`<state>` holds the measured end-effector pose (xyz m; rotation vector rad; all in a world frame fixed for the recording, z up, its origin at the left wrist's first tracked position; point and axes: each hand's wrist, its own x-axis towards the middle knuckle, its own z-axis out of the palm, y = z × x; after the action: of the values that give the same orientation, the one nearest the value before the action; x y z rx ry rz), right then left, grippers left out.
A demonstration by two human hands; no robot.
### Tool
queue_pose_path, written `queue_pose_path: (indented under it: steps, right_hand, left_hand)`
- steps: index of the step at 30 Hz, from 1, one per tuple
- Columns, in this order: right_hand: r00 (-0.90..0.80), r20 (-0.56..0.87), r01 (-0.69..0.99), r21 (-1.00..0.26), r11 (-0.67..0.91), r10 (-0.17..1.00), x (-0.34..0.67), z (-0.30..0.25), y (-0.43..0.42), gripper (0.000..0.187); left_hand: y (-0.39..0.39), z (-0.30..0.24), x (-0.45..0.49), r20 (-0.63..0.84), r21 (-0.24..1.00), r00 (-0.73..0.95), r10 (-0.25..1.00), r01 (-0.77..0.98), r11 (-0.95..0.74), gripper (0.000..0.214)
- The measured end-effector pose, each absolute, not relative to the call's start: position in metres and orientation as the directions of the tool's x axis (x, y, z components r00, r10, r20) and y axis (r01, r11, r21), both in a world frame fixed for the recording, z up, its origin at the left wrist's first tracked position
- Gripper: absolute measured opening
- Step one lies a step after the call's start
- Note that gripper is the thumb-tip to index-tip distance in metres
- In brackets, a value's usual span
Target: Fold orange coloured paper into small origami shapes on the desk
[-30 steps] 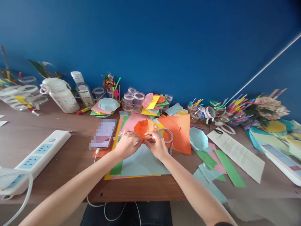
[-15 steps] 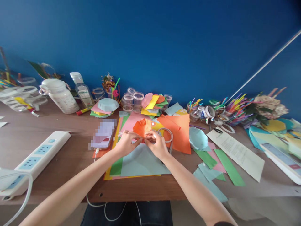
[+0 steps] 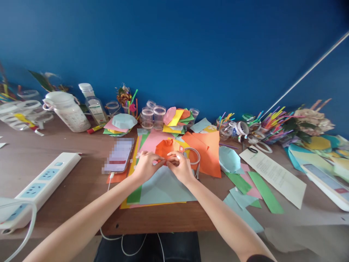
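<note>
Between both hands is a cupped piece of orange paper (image 3: 164,146) with folded, crinkled edges. My left hand (image 3: 147,165) pinches its near edge from the left, thumb and fingers together. From the right, my right hand (image 3: 181,167) pinches the same edge, its fingertips close to the left ones. The fingers hide the exact spot they grip. Below the hands lies a light blue sheet (image 3: 166,187) on top of green, pink and yellow sheets. A roll of tape (image 3: 194,155) and partly hidden scissors (image 3: 197,173) are just right of my right hand.
On the left are a phone (image 3: 120,156) on a cable and a power strip (image 3: 46,185). Rightward lie a light blue paper bowl (image 3: 229,159), green strips (image 3: 265,193) and a printed sheet (image 3: 275,176). Clear cups (image 3: 159,118) and stacked coloured papers (image 3: 174,123) line the back.
The orange paper has tilted slightly between my fingers, showing more of its darker orange side. Both hands keep their pinch in nearly the same place. The view has shifted slightly.
</note>
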<state>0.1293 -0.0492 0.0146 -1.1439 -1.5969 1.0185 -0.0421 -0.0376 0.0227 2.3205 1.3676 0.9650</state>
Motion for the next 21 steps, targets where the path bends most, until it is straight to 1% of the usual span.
queue_pose_path:
  steps: [12,21]
  right_hand:
    - [-0.160,0.183,0.204,-0.955,0.214,0.970,0.1289,0.0126,-0.0482,0.022]
    - [-0.169,0.157,0.162,-0.969,0.185,0.973,0.1302,0.0141,-0.0483,0.023]
  left_hand:
    - [-0.0386,0.0266,-0.0407,0.411,0.537,0.339,0.846,0.660,-0.525,0.028]
    - [-0.0353,0.0279,-0.0442,0.334,0.634,0.319,0.887,0.620,-0.462,0.022]
